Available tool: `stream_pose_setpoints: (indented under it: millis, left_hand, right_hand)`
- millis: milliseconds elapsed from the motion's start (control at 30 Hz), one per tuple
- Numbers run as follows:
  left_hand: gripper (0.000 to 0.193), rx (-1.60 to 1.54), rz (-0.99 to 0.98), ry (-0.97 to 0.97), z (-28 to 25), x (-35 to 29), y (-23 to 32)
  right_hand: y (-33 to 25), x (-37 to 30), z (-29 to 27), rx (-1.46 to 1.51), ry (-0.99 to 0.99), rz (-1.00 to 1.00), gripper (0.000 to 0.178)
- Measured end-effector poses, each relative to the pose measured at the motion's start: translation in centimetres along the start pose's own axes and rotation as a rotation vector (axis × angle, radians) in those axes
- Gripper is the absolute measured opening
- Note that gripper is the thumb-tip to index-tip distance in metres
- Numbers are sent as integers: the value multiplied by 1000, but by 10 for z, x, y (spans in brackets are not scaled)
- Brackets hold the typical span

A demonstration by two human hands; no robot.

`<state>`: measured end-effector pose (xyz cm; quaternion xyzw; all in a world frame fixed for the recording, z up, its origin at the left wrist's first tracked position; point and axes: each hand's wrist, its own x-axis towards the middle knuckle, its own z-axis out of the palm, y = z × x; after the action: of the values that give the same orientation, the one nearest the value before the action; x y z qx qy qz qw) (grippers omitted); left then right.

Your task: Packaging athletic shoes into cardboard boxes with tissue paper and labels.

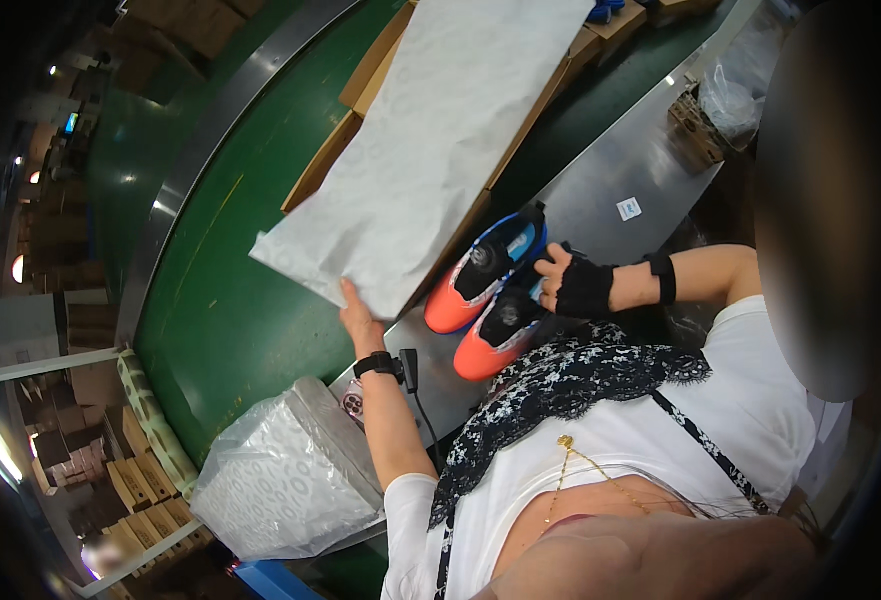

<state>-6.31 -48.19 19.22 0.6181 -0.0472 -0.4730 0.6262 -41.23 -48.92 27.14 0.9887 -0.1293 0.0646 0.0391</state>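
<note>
Shoes (506, 318), a pair with orange toes, black tongues and blue trim, stand side by side on a metal table (591, 195), just in front of the person's black flowered apron (586, 385). At the nearer shoe's heel end is the right hand (569, 280) (a black support wraps its palm), fingers bent; I cannot tell whether it grips the shoe or only touches it. To the left, the left hand (359, 322) pinches the near edge of a long white paper (441, 150), one digit on top, the others hidden. Near that forearm lies a clear plastic bag (286, 475) of patterned sheets. Beyond the shoes, the paper stretches over a cardboard box (323, 165), which sits on a green surface (216, 285); farther off, a curved metal rail (171, 190) borders the green.
</note>
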Motion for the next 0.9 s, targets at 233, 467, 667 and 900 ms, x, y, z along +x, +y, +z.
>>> stream_pose_setpoints:
  millis: [233, 467, 667, 900]
  left_hand:
    - [41, 221, 359, 192, -59, 8, 24]
    - [40, 486, 391, 192, -53, -25, 68]
    - [43, 43, 276, -310, 41, -57, 93]
    - [54, 506, 115, -422, 81, -43, 57]
  right_hand:
    - [32, 60, -67, 423, -134, 190, 19]
    - [106, 157, -28, 1144, 117, 639, 35]
    - [96, 199, 72, 760, -139, 666, 30]
    - [101, 164, 76, 854, 453, 799, 23]
